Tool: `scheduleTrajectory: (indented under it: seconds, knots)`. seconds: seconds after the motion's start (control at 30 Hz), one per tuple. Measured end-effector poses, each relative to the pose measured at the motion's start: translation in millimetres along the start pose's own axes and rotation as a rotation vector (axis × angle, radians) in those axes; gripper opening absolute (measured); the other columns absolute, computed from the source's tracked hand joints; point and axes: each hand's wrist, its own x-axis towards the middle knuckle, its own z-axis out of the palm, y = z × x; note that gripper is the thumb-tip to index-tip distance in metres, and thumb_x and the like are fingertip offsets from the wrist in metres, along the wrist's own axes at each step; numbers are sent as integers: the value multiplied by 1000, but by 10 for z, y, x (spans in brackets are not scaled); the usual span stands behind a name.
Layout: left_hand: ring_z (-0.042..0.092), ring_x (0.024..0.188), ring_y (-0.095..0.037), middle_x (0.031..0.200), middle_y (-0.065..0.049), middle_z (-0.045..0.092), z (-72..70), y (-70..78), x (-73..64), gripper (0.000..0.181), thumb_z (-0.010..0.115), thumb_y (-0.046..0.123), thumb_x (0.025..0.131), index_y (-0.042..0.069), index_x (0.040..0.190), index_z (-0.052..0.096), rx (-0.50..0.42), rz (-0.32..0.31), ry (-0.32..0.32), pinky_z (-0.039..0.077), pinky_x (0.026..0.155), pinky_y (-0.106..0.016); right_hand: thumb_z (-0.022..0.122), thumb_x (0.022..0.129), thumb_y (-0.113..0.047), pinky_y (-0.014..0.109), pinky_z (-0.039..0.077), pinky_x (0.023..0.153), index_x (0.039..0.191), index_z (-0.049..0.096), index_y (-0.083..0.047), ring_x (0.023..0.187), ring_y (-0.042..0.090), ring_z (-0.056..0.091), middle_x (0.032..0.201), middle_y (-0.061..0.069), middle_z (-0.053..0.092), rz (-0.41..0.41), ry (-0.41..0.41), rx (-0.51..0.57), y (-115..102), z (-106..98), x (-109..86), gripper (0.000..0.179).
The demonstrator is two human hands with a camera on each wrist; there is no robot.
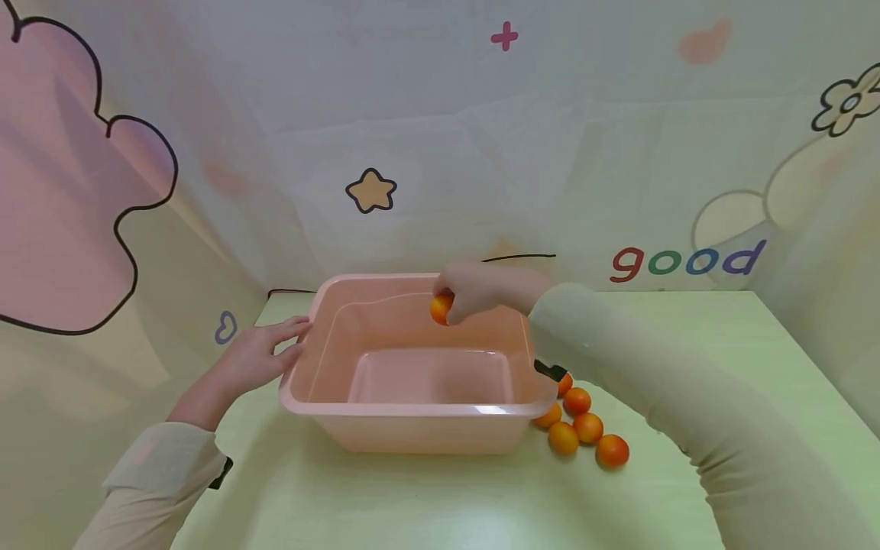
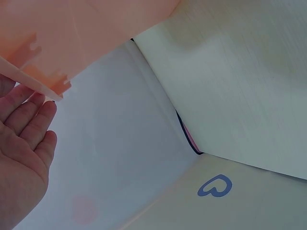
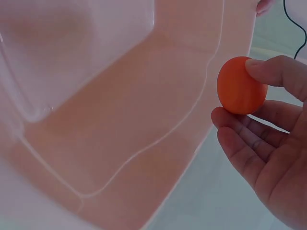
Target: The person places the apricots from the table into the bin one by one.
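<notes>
A pink plastic basin (image 1: 429, 374) stands in the middle of the pale green table, nothing inside it. My right hand (image 1: 474, 290) pinches a small smooth orange (image 1: 441, 308) between thumb and fingertips, above the basin's far inner wall. In the right wrist view the thumb presses on top of that orange (image 3: 241, 86), the fingers beneath. My left hand (image 1: 264, 355) rests its fingertips on the basin's left rim. From below, in the left wrist view, its fairly straight fingers (image 2: 31, 117) touch the rim's underside.
Several more oranges (image 1: 587, 428) lie loose on the table (image 1: 426, 504) beside the basin's right end, one partly hidden behind the right wrist's black strap (image 1: 550, 370). A printed cloth backdrop (image 1: 440, 153) hangs behind the table and along both sides.
</notes>
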Motion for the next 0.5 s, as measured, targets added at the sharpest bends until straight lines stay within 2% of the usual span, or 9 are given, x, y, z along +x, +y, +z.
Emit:
scheduleTrajectory:
  seconds: [0.2, 0.3, 0.43, 0.5]
  knots:
    - [56, 94, -32, 132, -16, 45, 5, -3, -6, 43, 52, 16, 87, 3, 128, 47, 2, 3, 6, 39, 69, -34, 56, 75, -7, 27, 36, 61, 78, 59, -11, 68, 16, 45, 70, 0, 47, 99, -79, 126, -61, 82, 124, 6]
    - [57, 91, -31, 131, -16, 45, 7, -6, -6, 43, 52, 16, 87, 3, 127, 47, 3, 5, 9, 39, 69, -34, 56, 74, -6, 26, 37, 61, 78, 60, -13, 69, 16, 47, 71, -1, 50, 126, -92, 161, -46, 150, 183, 9]
    - [55, 78, -24, 132, -16, 45, 7, -8, -2, 43, 52, 17, 87, 2, 127, 47, 4, 6, 5, 38, 67, -32, 61, 73, -5, 25, 38, 60, 77, 63, -14, 66, 15, 46, 70, 0, 53, 114, -92, 130, 0, 279, 292, 10]
    - [55, 77, -22, 132, -15, 46, 7, -10, 0, 43, 52, 17, 87, 2, 127, 47, 4, 8, 6, 38, 67, -31, 64, 71, -4, 25, 39, 61, 76, 65, -13, 66, 16, 47, 71, 0, 55, 125, -101, 131, 19, 347, 345, 11]
